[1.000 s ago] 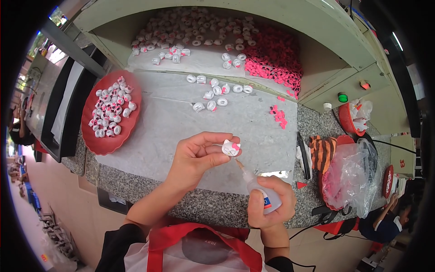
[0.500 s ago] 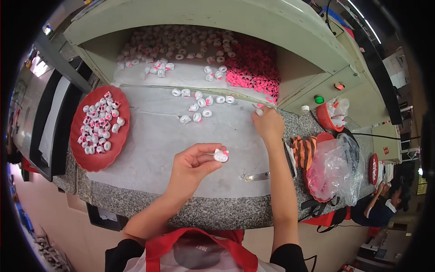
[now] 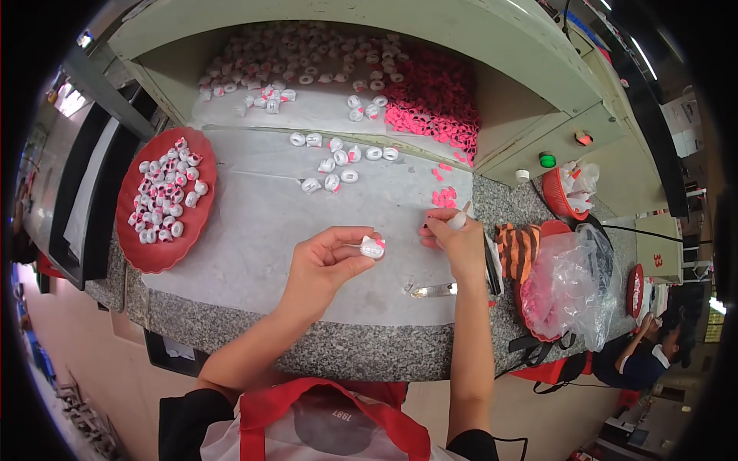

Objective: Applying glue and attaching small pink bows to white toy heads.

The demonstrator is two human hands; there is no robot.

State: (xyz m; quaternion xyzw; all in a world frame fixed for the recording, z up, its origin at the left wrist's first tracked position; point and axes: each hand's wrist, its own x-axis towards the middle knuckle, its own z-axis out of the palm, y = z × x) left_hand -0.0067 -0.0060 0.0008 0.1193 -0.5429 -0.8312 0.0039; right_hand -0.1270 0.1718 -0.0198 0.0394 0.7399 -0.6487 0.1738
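My left hand [image 3: 327,265] pinches a small white cat-head piece [image 3: 372,247] with a pink bow on it, above the white paper sheet [image 3: 254,253]. To its right, my right hand [image 3: 460,244] is closed around a small white squeeze bottle [image 3: 457,220] whose thin tip points up and away from me. A tiny dark-and-pink bit shows at the right fingertips, too small to make out. Just beyond that hand lie several loose pink bow pieces [image 3: 444,197]. More white cat-head pieces [image 3: 340,158] stand in a loose group at the far middle of the sheet.
At the left a red oval tray [image 3: 138,252] holds many cat-head pieces. A shelf recess holds more, beside a pink heap [image 3: 434,107]. A metal blade-like tool [image 3: 434,291] lies near my right forearm. At the right are a red basket [image 3: 555,196] and a plastic bag [image 3: 584,276].
My right hand has come back toward me from the pink heap's edge, and loose pink pieces now show on the sheet. The left hand keeps its cat-head piece, slightly raised in the picture.
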